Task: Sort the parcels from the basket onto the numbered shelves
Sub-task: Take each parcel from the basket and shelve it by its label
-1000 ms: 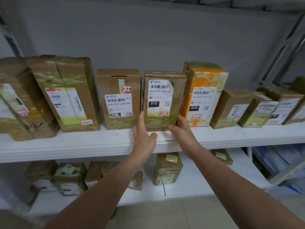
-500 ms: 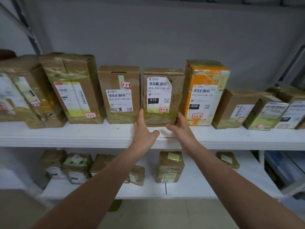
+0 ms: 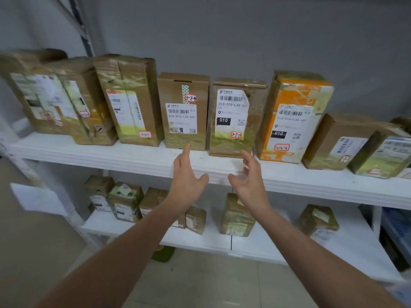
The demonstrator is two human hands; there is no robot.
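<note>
A brown taped parcel [image 3: 238, 116] marked 3-2-5 stands upright on the upper white shelf [image 3: 138, 158], between the parcel marked 3-2-4 [image 3: 183, 112] and an orange and white parcel [image 3: 293, 116]. My left hand [image 3: 189, 176] and my right hand [image 3: 249, 176] hover just in front of the shelf edge below that parcel. Both hands have spread, relaxed fingers, hold nothing, and are apart from the parcel.
More taped parcels line the upper shelf to the left [image 3: 129, 101] and right [image 3: 333, 143]. Several small parcels [image 3: 235, 216] stand on the lower shelf [image 3: 200, 238]. A grey wall is behind, tiled floor below, and a blue crate [image 3: 398, 225] at the far right.
Both hands have let go of the 3-2-5 parcel and drawn back toward me from its lower corners. The parcel stays upright on the shelf. My view has shifted right and down.
</note>
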